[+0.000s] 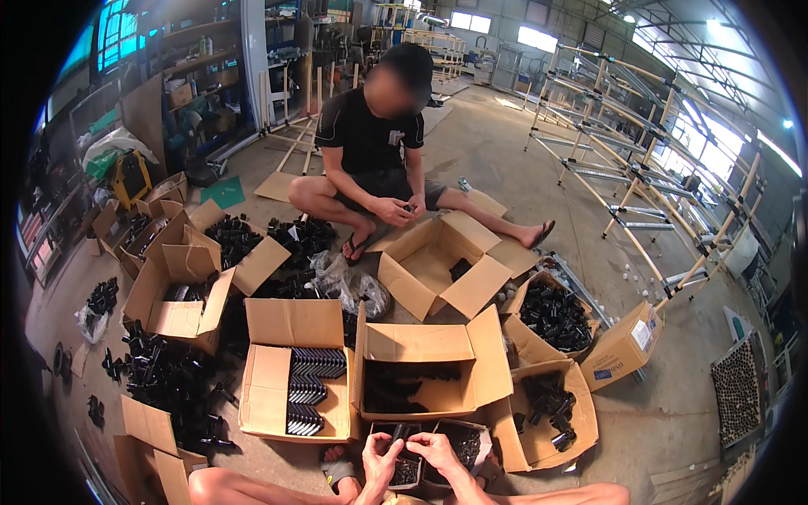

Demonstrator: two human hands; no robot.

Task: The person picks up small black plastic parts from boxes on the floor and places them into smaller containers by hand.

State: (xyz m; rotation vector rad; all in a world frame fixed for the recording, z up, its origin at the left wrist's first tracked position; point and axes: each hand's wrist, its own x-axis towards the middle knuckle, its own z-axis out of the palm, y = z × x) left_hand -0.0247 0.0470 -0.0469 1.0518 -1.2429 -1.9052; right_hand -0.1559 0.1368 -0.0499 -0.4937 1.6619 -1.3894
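Observation:
At the lower middle, my left hand [380, 459] and my right hand [438, 453] are closed on a small black fitting [401, 432], fingertips meeting around it. Its exact shape is partly hidden by the fingers. Directly beneath are two small containers of dark small parts, the left container [407, 473] and the right container [464, 439]. Just beyond my hands stands an open cardboard box [418, 341] with black fittings inside. To its left, another open box [258, 391] holds black fittings in neat rows. On the right, a box [585, 412] contains loose black fittings.
Loose black fittings [172, 379] lie heaped on the floor at left. Across from me a person [374, 135] sits handling something small beside an open box [408, 282]. More fittings fill a box [555, 316] at right. Pipe-frame racks [623, 160] stand behind, and shelves [198, 63] at far left.

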